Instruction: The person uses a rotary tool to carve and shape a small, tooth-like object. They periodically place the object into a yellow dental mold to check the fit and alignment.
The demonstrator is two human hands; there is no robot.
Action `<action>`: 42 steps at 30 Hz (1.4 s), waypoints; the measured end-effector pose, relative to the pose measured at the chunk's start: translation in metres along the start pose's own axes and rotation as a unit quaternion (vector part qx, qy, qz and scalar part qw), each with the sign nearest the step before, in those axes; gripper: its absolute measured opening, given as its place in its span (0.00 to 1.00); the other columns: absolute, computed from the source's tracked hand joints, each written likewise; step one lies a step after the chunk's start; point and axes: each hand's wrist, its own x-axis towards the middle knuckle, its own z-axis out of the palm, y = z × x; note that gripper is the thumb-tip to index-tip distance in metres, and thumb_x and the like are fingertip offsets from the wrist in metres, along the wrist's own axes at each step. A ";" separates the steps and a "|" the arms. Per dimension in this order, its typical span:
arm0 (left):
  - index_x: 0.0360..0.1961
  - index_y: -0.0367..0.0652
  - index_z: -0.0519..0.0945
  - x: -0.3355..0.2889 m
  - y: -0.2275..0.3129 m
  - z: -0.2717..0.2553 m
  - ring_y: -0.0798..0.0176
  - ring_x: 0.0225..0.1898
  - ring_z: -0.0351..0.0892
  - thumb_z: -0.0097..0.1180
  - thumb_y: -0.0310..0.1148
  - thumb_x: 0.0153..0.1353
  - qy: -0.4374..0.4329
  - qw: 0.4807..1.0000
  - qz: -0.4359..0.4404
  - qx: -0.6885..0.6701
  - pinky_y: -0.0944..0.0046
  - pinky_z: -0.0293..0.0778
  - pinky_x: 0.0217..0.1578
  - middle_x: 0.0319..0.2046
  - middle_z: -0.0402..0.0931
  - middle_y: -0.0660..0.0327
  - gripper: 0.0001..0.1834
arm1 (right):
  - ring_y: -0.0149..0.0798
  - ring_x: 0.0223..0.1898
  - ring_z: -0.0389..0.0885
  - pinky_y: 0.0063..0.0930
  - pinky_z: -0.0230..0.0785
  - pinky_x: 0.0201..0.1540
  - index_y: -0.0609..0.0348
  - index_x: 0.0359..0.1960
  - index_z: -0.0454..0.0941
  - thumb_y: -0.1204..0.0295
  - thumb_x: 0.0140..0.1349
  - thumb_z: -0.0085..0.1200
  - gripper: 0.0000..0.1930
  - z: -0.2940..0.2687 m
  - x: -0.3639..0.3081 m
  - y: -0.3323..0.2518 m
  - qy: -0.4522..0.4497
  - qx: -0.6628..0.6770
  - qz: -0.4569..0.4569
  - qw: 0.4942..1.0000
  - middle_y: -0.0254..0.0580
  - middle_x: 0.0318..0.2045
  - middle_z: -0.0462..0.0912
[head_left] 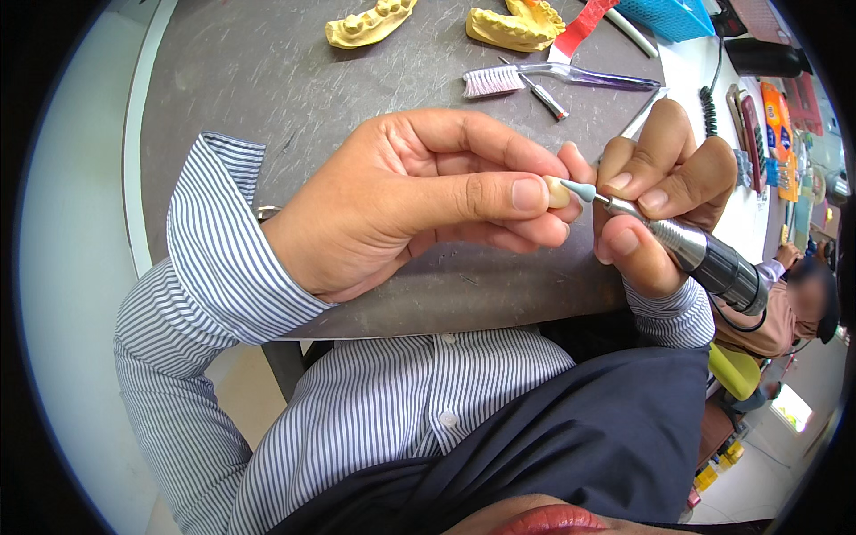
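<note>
Between the thumb and fingers of my left hand (446, 183) is a small cream-coloured dental crown (557, 193), pinched at its edge. My right hand (664, 174) grips a dental handpiece (704, 257) with a silver nose and a black body, its fingers wrapped round the front end. A grey-blue cone-shaped polishing tip (581, 191) sticks out of the handpiece and meets the crown, or lies very close to it. Both hands are over the near part of the grey worktop (267, 98). The fingers hide part of the crown.
Beyond my hands lie a toothbrush (495, 83) with a purple handle and a slim metal tool (546, 100). Two yellow plaster dental models (508, 28) (370, 25) stand at the far edge. A blue basket (669, 16) is at the far right. Another person (785, 308) sits to the right.
</note>
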 end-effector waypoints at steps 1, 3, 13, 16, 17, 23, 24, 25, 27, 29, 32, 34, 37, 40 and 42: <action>0.36 0.40 0.73 0.000 0.000 0.000 0.68 0.34 0.77 0.50 0.25 0.55 -0.001 1.000 0.002 -0.003 0.71 0.75 0.36 0.33 0.76 0.56 0.07 | 0.25 0.20 0.68 0.37 0.65 0.51 0.55 0.27 0.61 0.82 0.45 0.55 0.14 0.000 0.000 -0.001 -0.003 -0.006 0.000 1.000 0.40 0.28 0.66; 0.36 0.40 0.73 0.000 0.000 0.001 0.68 0.33 0.77 0.50 0.25 0.55 -0.003 1.000 0.005 -0.003 0.71 0.75 0.36 0.33 0.76 0.56 0.07 | 0.26 0.20 0.69 0.36 0.65 0.51 0.55 0.27 0.61 0.81 0.45 0.56 0.14 0.000 0.001 -0.003 -0.012 -0.024 -0.006 1.000 0.40 0.28 0.66; 0.36 0.40 0.73 -0.002 -0.001 0.000 0.70 0.33 0.77 0.50 0.26 0.55 -0.006 1.000 0.009 0.003 0.71 0.75 0.36 0.35 0.75 0.57 0.07 | 0.27 0.22 0.70 0.35 0.66 0.50 0.55 0.27 0.62 0.81 0.45 0.56 0.14 0.002 0.001 -0.003 -0.012 -0.038 -0.008 0.999 0.40 0.28 0.66; 0.36 0.40 0.73 -0.002 -0.002 -0.001 0.70 0.33 0.77 0.50 0.26 0.55 -0.006 1.000 0.008 0.002 0.72 0.75 0.36 0.34 0.75 0.58 0.07 | 0.27 0.22 0.71 0.35 0.66 0.51 0.55 0.27 0.62 0.81 0.44 0.56 0.14 0.002 0.000 -0.003 -0.012 -0.028 -0.003 1.000 0.40 0.28 0.66; 0.36 0.40 0.73 -0.002 -0.002 -0.001 0.70 0.33 0.77 0.50 0.26 0.55 -0.005 1.000 0.006 0.002 0.72 0.75 0.36 0.34 0.75 0.58 0.07 | 0.27 0.22 0.71 0.35 0.66 0.51 0.55 0.27 0.62 0.82 0.44 0.56 0.14 0.002 0.000 -0.003 -0.013 -0.028 -0.004 1.000 0.40 0.28 0.66; 0.36 0.40 0.73 -0.003 -0.002 -0.002 0.69 0.33 0.77 0.50 0.25 0.55 -0.015 1.000 0.001 -0.005 0.72 0.75 0.36 0.33 0.75 0.58 0.07 | 0.28 0.22 0.71 0.35 0.66 0.51 0.56 0.27 0.62 0.82 0.44 0.56 0.14 0.004 -0.001 -0.003 -0.006 -0.018 -0.001 1.000 0.41 0.28 0.66; 0.36 0.40 0.73 -0.002 -0.002 -0.002 0.69 0.34 0.77 0.50 0.26 0.55 -0.018 1.000 0.002 -0.005 0.72 0.75 0.36 0.33 0.75 0.58 0.07 | 0.27 0.22 0.71 0.34 0.66 0.50 0.56 0.27 0.62 0.82 0.44 0.56 0.14 0.003 -0.001 -0.002 -0.016 -0.023 -0.014 1.000 0.41 0.28 0.66; 0.37 0.40 0.73 -0.003 -0.002 -0.002 0.69 0.34 0.77 0.50 0.26 0.55 -0.018 1.000 0.004 -0.005 0.72 0.75 0.37 0.33 0.75 0.58 0.07 | 0.28 0.22 0.71 0.34 0.66 0.50 0.56 0.27 0.62 0.82 0.44 0.56 0.14 0.003 -0.001 -0.002 -0.016 -0.022 -0.014 1.000 0.41 0.28 0.66; 0.36 0.40 0.73 -0.002 -0.004 -0.003 0.68 0.34 0.77 0.50 0.26 0.55 -0.018 1.000 0.006 -0.004 0.71 0.75 0.37 0.33 0.75 0.58 0.07 | 0.28 0.23 0.72 0.34 0.66 0.50 0.56 0.27 0.62 0.82 0.44 0.57 0.14 0.004 -0.001 -0.003 -0.007 -0.016 -0.003 1.000 0.41 0.28 0.66; 0.36 0.40 0.73 -0.003 -0.003 -0.003 0.68 0.35 0.77 0.50 0.26 0.55 -0.018 1.000 0.007 -0.003 0.71 0.75 0.37 0.33 0.75 0.58 0.07 | 0.29 0.24 0.72 0.34 0.66 0.51 0.56 0.27 0.62 0.82 0.43 0.57 0.15 0.004 -0.001 -0.003 -0.004 -0.015 -0.002 1.000 0.41 0.28 0.66; 0.36 0.40 0.73 -0.002 -0.003 -0.003 0.68 0.34 0.77 0.50 0.26 0.55 -0.023 1.000 0.004 -0.008 0.71 0.75 0.37 0.33 0.75 0.59 0.07 | 0.28 0.24 0.71 0.34 0.66 0.51 0.56 0.27 0.62 0.82 0.43 0.56 0.15 0.004 -0.001 -0.001 -0.012 -0.015 -0.018 1.000 0.41 0.28 0.66; 0.36 0.40 0.73 -0.003 -0.003 -0.002 0.68 0.34 0.77 0.50 0.26 0.55 -0.018 1.000 0.003 -0.005 0.71 0.75 0.36 0.33 0.75 0.58 0.07 | 0.27 0.24 0.70 0.35 0.65 0.51 0.56 0.27 0.62 0.82 0.43 0.56 0.15 0.004 -0.001 -0.003 -0.011 -0.012 -0.014 1.000 0.41 0.28 0.66; 0.37 0.39 0.73 -0.004 0.001 -0.001 0.69 0.33 0.77 0.50 0.27 0.55 -0.022 1.000 -0.007 0.000 0.72 0.74 0.36 0.33 0.75 0.58 0.08 | 0.26 0.22 0.67 0.38 0.65 0.51 0.56 0.28 0.61 0.81 0.45 0.55 0.14 0.002 -0.001 -0.001 -0.012 -0.023 -0.025 0.999 0.40 0.29 0.65; 0.38 0.39 0.73 -0.003 -0.001 -0.002 0.70 0.32 0.77 0.50 0.28 0.55 -0.020 1.000 -0.001 0.011 0.72 0.74 0.36 0.32 0.75 0.58 0.09 | 0.25 0.20 0.65 0.41 0.67 0.49 0.56 0.29 0.61 0.79 0.48 0.54 0.12 0.004 -0.001 0.001 0.039 -0.030 -0.033 0.998 0.39 0.30 0.65; 0.38 0.39 0.73 -0.003 -0.001 -0.002 0.70 0.32 0.77 0.51 0.28 0.55 -0.007 1.000 0.001 0.021 0.71 0.74 0.36 0.32 0.75 0.58 0.09 | 0.24 0.19 0.64 0.41 0.70 0.45 0.55 0.30 0.61 0.78 0.50 0.53 0.11 0.003 -0.001 -0.002 0.061 -0.057 -0.049 0.995 0.38 0.30 0.64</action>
